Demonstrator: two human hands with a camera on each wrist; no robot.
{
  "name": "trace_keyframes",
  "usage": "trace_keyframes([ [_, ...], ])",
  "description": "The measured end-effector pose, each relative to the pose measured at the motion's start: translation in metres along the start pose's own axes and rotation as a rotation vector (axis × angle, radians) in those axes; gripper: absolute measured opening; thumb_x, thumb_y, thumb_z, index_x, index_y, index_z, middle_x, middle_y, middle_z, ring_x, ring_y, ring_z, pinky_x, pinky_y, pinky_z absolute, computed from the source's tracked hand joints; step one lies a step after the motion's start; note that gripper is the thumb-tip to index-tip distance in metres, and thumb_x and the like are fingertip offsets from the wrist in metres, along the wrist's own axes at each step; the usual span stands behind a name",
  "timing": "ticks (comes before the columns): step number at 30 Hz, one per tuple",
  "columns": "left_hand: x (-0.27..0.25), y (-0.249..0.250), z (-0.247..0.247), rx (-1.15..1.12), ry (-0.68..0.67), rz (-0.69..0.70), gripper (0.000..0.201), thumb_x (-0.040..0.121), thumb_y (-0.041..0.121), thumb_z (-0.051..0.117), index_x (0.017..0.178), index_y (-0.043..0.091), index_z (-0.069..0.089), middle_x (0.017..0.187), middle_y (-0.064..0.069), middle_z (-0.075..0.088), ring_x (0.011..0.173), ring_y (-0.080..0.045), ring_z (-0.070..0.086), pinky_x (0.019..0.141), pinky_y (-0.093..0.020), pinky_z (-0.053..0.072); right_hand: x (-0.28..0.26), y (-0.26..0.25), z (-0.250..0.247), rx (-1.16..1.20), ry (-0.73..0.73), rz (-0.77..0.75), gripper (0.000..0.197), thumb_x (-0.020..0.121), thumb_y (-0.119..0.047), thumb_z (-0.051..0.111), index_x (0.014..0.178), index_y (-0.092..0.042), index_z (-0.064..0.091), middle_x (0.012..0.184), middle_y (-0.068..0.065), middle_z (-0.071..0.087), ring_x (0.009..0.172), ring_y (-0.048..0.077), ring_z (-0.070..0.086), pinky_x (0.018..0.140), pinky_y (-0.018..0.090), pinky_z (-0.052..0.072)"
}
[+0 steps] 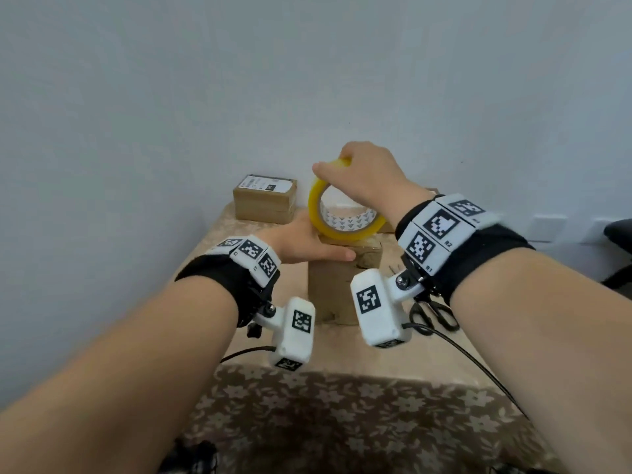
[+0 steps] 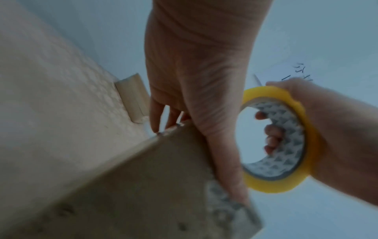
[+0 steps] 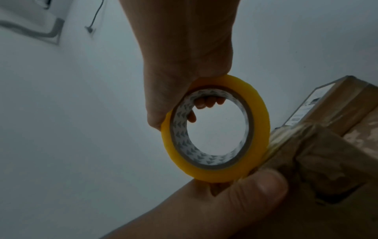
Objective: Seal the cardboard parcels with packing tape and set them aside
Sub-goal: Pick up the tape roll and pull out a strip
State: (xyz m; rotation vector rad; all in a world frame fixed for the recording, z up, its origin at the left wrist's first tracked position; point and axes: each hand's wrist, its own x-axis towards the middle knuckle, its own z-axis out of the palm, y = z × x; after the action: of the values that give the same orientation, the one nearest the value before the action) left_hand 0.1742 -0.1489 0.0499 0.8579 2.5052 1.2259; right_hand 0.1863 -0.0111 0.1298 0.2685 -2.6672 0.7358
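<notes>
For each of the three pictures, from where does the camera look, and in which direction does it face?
Head: worn on the head, facing forward and down at the table; both forearms, left hand and right hand show.
Left wrist: under the left wrist, facing along the palm at the cardboard parcel; the right hand shows too.
Right wrist: under the right wrist, facing along the fingers; the left thumb shows.
All three share the tape roll.
</notes>
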Motion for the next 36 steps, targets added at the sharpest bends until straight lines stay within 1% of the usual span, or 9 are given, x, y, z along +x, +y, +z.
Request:
trace_keyframes([
  [2, -0.009, -0.008, -0.002, 0.038, 0.083, -0.051, 0.067, 0.070, 0.040, 0.081, 0.125, 0.028, 0.044, 0.125, 0.014, 0.052, 0.116, 0.000, 0.050, 0.098, -0.016, 0.042, 0.004, -0.004, -0.004, -0.036, -0.032, 0.018, 0.041, 0.085, -0.050, 0.055, 0.069, -0.013, 0.045, 0.067, -0.003, 0.043, 0.065, 0.017, 0.043, 0.052, 0.029, 0.027],
  [4, -0.015, -0.011, -0.004, 0.121, 0.158, -0.159, 0.082, 0.064, 0.055, 0.079, 0.127, 0.021, 0.040, 0.122, 0.008, 0.048, 0.113, -0.011, 0.050, 0.095, -0.028, 0.044, 0.007, 0.001, -0.018, -0.132, -0.071, 0.039, 0.042, 0.080, -0.047, 0.059, 0.061, -0.013, 0.042, 0.061, 0.000, 0.043, 0.058, 0.016, 0.042, 0.049, 0.029, 0.027],
  [8, -0.017, -0.003, -0.002, 0.155, 0.159, -0.203, 0.091, 0.068, 0.051, 0.077, 0.139, 0.017, 0.032, 0.125, 0.005, 0.041, 0.110, -0.011, 0.044, 0.094, -0.025, 0.038, 0.002, 0.036, -0.038, -0.411, -0.196, 0.104, 0.038, 0.080, -0.042, 0.059, 0.059, -0.011, 0.049, 0.064, 0.005, 0.051, 0.060, 0.020, 0.048, 0.050, 0.027, 0.030],
  [13, -0.018, 0.001, -0.001, 0.147, 0.158, -0.224, 0.089, 0.072, 0.044, 0.077, 0.142, 0.014, 0.029, 0.120, 0.008, 0.037, 0.109, -0.007, 0.041, 0.090, -0.020, 0.032, -0.005, 0.070, -0.024, -0.358, -0.368, 0.236, 0.042, 0.084, -0.052, 0.057, 0.064, -0.015, 0.060, 0.078, 0.005, 0.058, 0.073, 0.020, 0.055, 0.062, 0.032, 0.041],
  [21, -0.016, 0.006, 0.000, 0.159, 0.136, -0.247, 0.089, 0.074, 0.044, 0.075, 0.143, 0.013, 0.028, 0.124, 0.007, 0.037, 0.109, -0.007, 0.040, 0.089, -0.020, 0.032, -0.014, 0.099, -0.013, -0.142, -0.384, 0.317, 0.051, 0.080, -0.060, 0.063, 0.071, -0.010, 0.074, 0.082, 0.001, 0.065, 0.083, 0.019, 0.058, 0.082, 0.036, 0.045],
  [24, -0.017, 0.007, 0.000, 0.167, 0.136, -0.259, 0.087, 0.075, 0.044, 0.074, 0.143, 0.014, 0.028, 0.122, 0.008, 0.038, 0.108, -0.007, 0.040, 0.088, -0.020, 0.031, -0.015, 0.097, -0.016, -0.086, -0.397, 0.304, 0.050, 0.081, -0.055, 0.065, 0.069, -0.007, 0.073, 0.078, 0.004, 0.064, 0.079, 0.021, 0.057, 0.076, 0.035, 0.044],
  [29, -0.015, 0.009, 0.000, 0.176, 0.127, -0.275, 0.084, 0.077, 0.041, 0.073, 0.143, 0.014, 0.029, 0.121, 0.007, 0.040, 0.107, -0.007, 0.041, 0.086, -0.017, 0.032, 0.003, 0.073, -0.038, -0.192, -0.402, 0.262, 0.049, 0.081, -0.056, 0.064, 0.054, -0.015, 0.065, 0.061, 0.003, 0.050, 0.060, 0.021, 0.044, 0.063, 0.034, 0.036],
  [33, -0.018, 0.011, 0.000, 0.184, 0.124, -0.273, 0.081, 0.079, 0.039, 0.072, 0.143, 0.015, 0.029, 0.118, 0.010, 0.038, 0.104, -0.005, 0.040, 0.065, -0.004, 0.033, -0.006, 0.083, -0.030, -0.192, -0.471, 0.312, 0.048, 0.081, -0.057, 0.064, 0.060, -0.013, 0.068, 0.057, -0.001, 0.050, 0.056, 0.017, 0.042, 0.057, 0.028, 0.034],
  [36, -0.016, 0.007, 0.000, 0.168, 0.119, -0.272, 0.081, 0.079, 0.038, 0.072, 0.143, 0.013, 0.029, 0.119, 0.008, 0.040, 0.104, -0.006, 0.042, 0.066, -0.006, 0.035, -0.022, 0.099, -0.013, -0.133, -0.518, 0.344, 0.057, 0.080, -0.067, 0.058, 0.063, -0.013, 0.068, 0.058, -0.002, 0.050, 0.056, 0.017, 0.043, 0.059, 0.029, 0.035],
])
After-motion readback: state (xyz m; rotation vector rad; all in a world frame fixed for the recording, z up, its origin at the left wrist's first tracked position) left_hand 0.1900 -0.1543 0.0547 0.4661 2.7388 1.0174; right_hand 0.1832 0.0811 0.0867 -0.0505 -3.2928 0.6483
